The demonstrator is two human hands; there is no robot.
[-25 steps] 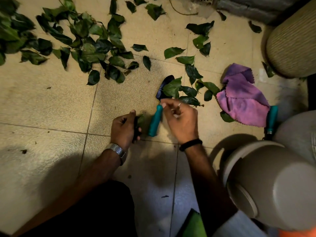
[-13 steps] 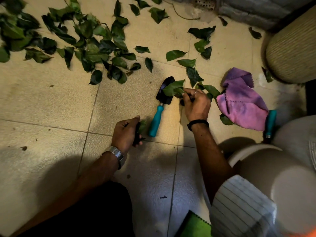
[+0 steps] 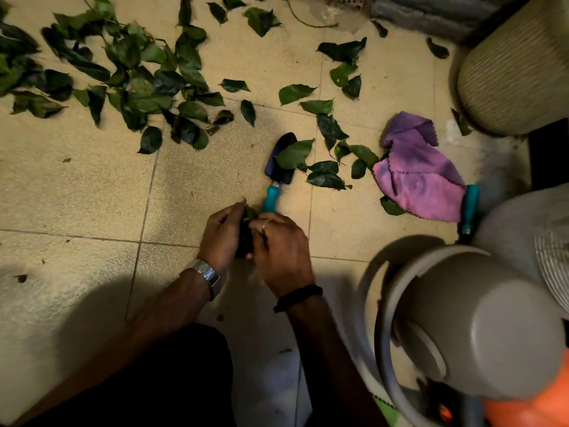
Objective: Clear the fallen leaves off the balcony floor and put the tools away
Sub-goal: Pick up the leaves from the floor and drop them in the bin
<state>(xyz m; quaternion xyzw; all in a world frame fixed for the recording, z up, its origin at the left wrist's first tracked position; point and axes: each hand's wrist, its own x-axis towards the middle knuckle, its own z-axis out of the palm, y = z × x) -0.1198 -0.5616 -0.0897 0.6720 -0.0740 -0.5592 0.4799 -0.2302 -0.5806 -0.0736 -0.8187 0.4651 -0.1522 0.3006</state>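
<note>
Green fallen leaves [image 3: 135, 84] lie scattered over the beige tiled floor, densest at the upper left. A small trowel [image 3: 278, 167] with a dark blade and teal handle lies on the floor with a leaf on its blade. Just below its handle my left hand [image 3: 220, 238] grips a small bunch of gathered leaves [image 3: 246, 235]. My right hand [image 3: 281, 248] meets it and pinches a leaf against that bunch. A second teal-handled tool [image 3: 469, 208] lies half under the purple cloth.
A purple cloth [image 3: 418, 177] lies crumpled to the right. A grey plastic container [image 3: 480, 318] stands at the lower right, a ribbed beige pot [image 3: 517, 63] at the upper right. A grey wall base runs along the top edge.
My right hand came back from the leaves beside the trowel blade to my left hand, bringing a leaf to the bunch. The left hand rose slightly toward the trowel handle.
</note>
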